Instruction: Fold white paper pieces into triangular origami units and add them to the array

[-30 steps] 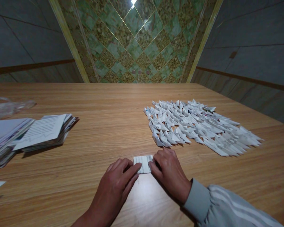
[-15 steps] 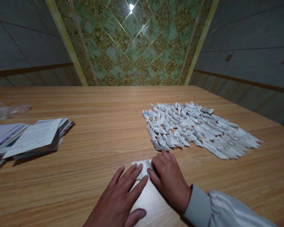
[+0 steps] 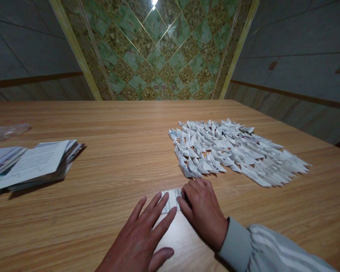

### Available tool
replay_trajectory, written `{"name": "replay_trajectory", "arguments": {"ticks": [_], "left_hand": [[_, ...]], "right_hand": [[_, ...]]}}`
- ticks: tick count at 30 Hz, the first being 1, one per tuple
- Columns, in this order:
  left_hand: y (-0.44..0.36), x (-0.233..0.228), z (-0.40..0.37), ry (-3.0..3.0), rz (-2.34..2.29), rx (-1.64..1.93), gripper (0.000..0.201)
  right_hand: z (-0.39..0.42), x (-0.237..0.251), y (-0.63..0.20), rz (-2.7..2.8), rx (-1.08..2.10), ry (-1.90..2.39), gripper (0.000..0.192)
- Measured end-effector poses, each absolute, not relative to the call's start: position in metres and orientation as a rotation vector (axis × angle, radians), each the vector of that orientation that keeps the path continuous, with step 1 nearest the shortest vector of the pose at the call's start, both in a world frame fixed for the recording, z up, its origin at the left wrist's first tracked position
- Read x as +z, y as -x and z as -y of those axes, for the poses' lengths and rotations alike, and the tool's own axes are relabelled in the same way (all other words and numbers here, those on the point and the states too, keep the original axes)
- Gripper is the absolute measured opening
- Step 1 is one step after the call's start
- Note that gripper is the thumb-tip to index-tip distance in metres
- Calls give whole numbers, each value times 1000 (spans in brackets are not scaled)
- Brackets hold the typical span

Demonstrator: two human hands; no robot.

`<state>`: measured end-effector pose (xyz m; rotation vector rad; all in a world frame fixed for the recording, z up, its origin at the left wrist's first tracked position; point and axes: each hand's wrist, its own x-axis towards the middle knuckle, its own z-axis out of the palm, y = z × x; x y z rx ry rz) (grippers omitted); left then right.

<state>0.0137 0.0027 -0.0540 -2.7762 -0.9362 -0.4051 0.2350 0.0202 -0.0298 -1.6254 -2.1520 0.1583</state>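
A small folded piece of paper (image 3: 171, 200) with faint print lies flat on the table between my hands. My left hand (image 3: 141, 234) is spread over its left side, index and middle fingertips resting on or just above it. At the right edge of the paper is my right hand (image 3: 202, 209), its fingers curled and the thumb against the edge; the paper's right end is hidden under them. Just beyond my right hand stand many folded paper boats (image 3: 209, 147), packed close together in rows.
Two stacks of printed paper, a nearer-edge stack (image 3: 2, 160) and a fanned stack (image 3: 39, 162), lie on the left of the wooden table (image 3: 116, 151). Behind them is a crumpled clear plastic bag (image 3: 8, 131). A tiled wall (image 3: 164, 56) rises past the far edge.
The view has tilted slightly, shifting everything a little. My left fingers have slid slightly left, so more of the folded paper shows. The right hand stays at its edge.
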Motion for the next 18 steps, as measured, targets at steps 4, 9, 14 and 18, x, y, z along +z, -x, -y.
{"name": "replay_trajectory", "arguments": {"ticks": [4,9,14,18], "left_hand": [[-13,-55,-3,2798,968,-365,78],[-12,-54,-4,2807,987,-333,76],[-8,-49,-4,2844,1005,-292,74],[1,-43,-4,2860,992,-260,71]], "right_hand": [[-20,-30,-234,2164,114,1660,11],[-18,-29,-234,2191,83,1669,6],[-16,-29,-236,2236,31,1641,36],[-16,-32,-236,2269,-46,1641,41]]}}
